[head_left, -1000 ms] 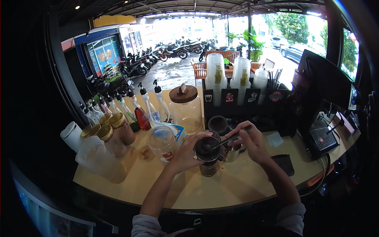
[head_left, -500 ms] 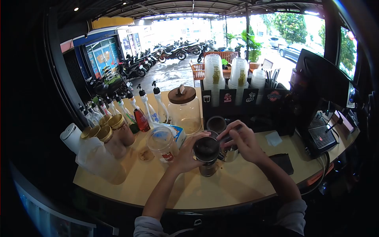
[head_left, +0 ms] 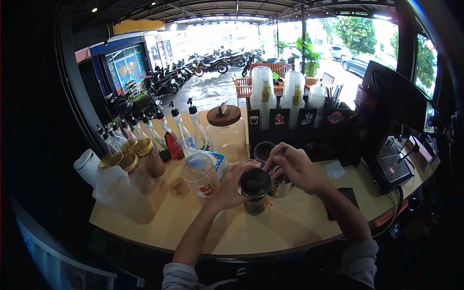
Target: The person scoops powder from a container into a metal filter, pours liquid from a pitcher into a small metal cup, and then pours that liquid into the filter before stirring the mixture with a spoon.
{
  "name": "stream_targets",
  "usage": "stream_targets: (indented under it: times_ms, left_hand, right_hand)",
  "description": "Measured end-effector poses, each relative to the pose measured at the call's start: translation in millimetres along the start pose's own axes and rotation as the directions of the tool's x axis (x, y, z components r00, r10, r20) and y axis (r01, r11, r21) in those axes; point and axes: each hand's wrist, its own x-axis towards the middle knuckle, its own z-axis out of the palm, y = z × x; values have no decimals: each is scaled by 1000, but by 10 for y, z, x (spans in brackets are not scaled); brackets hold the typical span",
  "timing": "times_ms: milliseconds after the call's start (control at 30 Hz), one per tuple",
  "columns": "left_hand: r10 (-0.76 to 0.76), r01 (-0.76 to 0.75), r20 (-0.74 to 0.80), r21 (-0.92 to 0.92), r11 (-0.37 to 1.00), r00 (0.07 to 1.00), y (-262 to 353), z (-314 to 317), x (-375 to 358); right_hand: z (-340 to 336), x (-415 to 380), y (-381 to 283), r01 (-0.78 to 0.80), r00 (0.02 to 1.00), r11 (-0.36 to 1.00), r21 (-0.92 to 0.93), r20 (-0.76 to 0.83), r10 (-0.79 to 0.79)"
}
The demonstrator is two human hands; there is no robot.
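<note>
A dark round-topped container (head_left: 254, 182) with a clear lower part stands on the wooden counter, tilted slightly toward me. My left hand (head_left: 228, 188) is wrapped round its left side near the top. Beside the rim on the right is my right hand (head_left: 295, 169), fingers curled together close to the edge; whatever it pinches is too small to make out. A metal pitcher (head_left: 282, 187) sits behind and below my right hand, partly hidden. To the left stands a clear open jar (head_left: 199, 175) with a red label.
Left on the counter (head_left: 290, 231) are a frosted pitcher (head_left: 123, 195), gold-lidded jars (head_left: 145, 150) and pump bottles (head_left: 174, 145). Behind stands a wooden-lidded glass jar (head_left: 226, 137); stacked cups (head_left: 262, 92) are beyond. A dark cloth (head_left: 347, 200) and an espresso machine (head_left: 392, 162) are right.
My right hand has drawn its fingers in and moved slightly left to the container's rim. My left hand keeps its hold.
</note>
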Motion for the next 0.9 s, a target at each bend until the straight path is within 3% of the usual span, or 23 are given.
stream_targets:
  times_ms: [100,267,333,400,467,533,633,767,900]
  left_hand:
    - [9,-9,-1,49,999,1000,5,-9,-2]
    - [47,-45,-35,53,998,998,17,16,-27]
    - [-10,7,-75,-30,1000,997,21,36,-37]
    - [4,-11,-120,-56,998,993,-46,86,-47]
    - [18,-32,-165,-80,996,986,-115,113,-55]
    - [42,-60,-178,-96,994,983,-143,123,-59]
    - [51,-65,-169,-80,995,984,-126,125,-58]
    - [29,-37,-139,-54,998,990,-96,102,-36]
    - [25,-31,-114,-45,999,993,-72,76,-32]
  right_hand:
    - [-66,35,-97,44,999,992,-117,-19,-47]
    - [84,50,-49,72,997,991,-114,50,-67]
    - [121,73,-7,113,983,994,15,-144,-109]
    - [138,51,40,130,979,989,69,-164,-117]
    - [164,-14,39,17,991,1000,-16,-132,-19]
    - [156,-28,23,10,992,999,-33,-125,-14]
    - [179,-10,25,86,959,994,61,-274,-66]
    - [133,-35,11,26,994,992,-124,-101,-39]
    - [133,11,-31,68,976,998,0,-208,-67]
